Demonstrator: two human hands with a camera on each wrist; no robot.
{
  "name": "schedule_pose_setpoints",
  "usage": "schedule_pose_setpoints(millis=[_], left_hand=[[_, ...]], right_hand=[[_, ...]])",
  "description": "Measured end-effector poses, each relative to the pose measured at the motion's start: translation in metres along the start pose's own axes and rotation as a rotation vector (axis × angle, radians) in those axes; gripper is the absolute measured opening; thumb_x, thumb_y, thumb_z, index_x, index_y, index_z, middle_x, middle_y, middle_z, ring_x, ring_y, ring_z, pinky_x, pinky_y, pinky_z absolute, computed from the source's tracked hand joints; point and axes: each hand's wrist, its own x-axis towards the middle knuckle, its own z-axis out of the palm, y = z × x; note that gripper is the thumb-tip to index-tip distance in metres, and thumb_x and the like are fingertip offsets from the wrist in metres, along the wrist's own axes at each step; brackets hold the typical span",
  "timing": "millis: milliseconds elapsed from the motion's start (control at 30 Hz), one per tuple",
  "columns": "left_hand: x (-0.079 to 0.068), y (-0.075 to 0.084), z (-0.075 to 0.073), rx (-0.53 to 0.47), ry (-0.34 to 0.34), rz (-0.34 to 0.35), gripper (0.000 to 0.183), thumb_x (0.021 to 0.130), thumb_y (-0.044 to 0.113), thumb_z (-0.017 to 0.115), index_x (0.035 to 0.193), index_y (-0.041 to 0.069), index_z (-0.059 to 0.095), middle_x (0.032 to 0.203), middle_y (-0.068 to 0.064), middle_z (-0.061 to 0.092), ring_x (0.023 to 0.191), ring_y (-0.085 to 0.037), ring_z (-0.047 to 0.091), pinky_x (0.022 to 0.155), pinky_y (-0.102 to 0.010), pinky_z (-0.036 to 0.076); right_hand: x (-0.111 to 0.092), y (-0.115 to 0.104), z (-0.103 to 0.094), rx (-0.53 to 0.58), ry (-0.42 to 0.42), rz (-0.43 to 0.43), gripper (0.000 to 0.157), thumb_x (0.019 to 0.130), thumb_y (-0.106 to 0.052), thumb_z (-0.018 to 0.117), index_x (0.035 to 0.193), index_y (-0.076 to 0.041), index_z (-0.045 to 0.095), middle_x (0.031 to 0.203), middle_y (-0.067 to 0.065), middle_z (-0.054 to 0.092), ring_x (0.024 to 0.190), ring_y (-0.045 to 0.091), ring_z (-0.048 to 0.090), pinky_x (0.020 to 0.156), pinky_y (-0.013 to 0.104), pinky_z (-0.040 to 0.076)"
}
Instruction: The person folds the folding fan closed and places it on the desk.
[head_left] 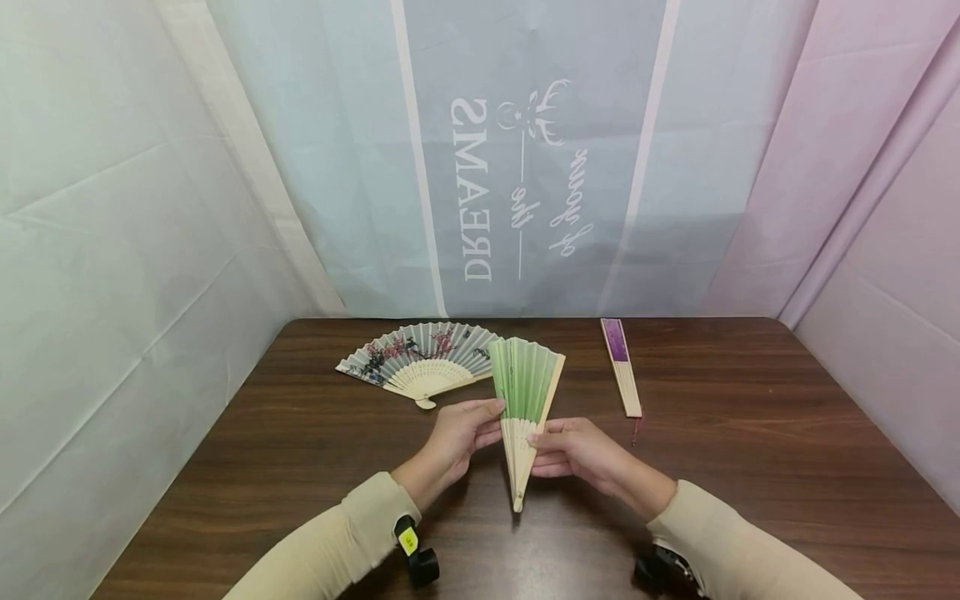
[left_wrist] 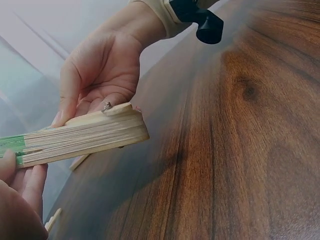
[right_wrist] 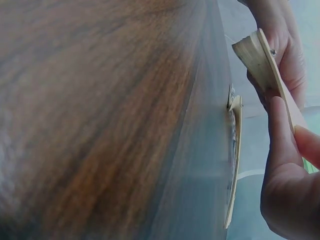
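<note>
A green folding fan (head_left: 527, 387), partly spread, is held up over the table between both hands, its pale ribs meeting at a pivot that points toward the person. The left hand (head_left: 467, 433) pinches the fan's left side near where the green leaf meets the ribs. On the opposite edge, the right hand (head_left: 577, 450) grips the outer rib between thumb and fingers. In the left wrist view the stacked ribs (left_wrist: 85, 137) show edge-on, with the pivot pin near their end. The right wrist view shows the right thumb (right_wrist: 307, 145) against the outer guard.
A spread grey fan with printed blossoms (head_left: 420, 354) lies at the back left, partly behind the green fan. At the back right lies a folded purple fan (head_left: 622, 367) with a red tassel (head_left: 637, 429). Cloth walls (head_left: 525, 167) border the brown wooden table (head_left: 750, 433).
</note>
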Motion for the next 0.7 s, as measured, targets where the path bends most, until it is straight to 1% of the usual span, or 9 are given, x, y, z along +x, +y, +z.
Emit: schedule_pose_setpoints(millis=[233,500,700], left_hand=[[-0.0017,-0.0002,0.0006,0.039,-0.006,-0.001,0.041,0.088,0.016,0.064,0.116,-0.012,0.056,0.098,-0.011,0.070,0.082,-0.013,0.067,0.078,-0.027,0.058],[-0.0014,-0.0006,0.0007,0.059,-0.018,0.011,0.041,0.087,0.018,0.064,0.115,-0.011,0.057,0.103,-0.017,0.068,0.086,-0.015,0.067,0.080,-0.029,0.057],[-0.0007,-0.0013,0.0016,0.075,-0.019,0.006,0.044,0.084,0.021,0.069,0.115,-0.009,0.059,0.102,-0.015,0.069,0.087,-0.016,0.066,0.082,-0.031,0.057]], right_hand=[[-0.0007,-0.0004,0.0003,-0.015,-0.004,0.009,0.011,0.091,-0.010,0.056,0.094,-0.001,0.062,0.084,0.006,0.071,0.079,0.015,0.068,0.081,0.039,0.058],[-0.0002,-0.0013,0.0012,-0.015,0.000,0.023,0.016,0.091,-0.010,0.055,0.099,0.003,0.061,0.086,0.007,0.071,0.080,0.015,0.068,0.082,0.039,0.057],[0.0010,-0.0013,0.0016,-0.024,0.006,0.031,0.017,0.091,-0.010,0.055,0.099,0.004,0.061,0.085,0.008,0.071,0.080,0.015,0.068,0.081,0.039,0.058]])
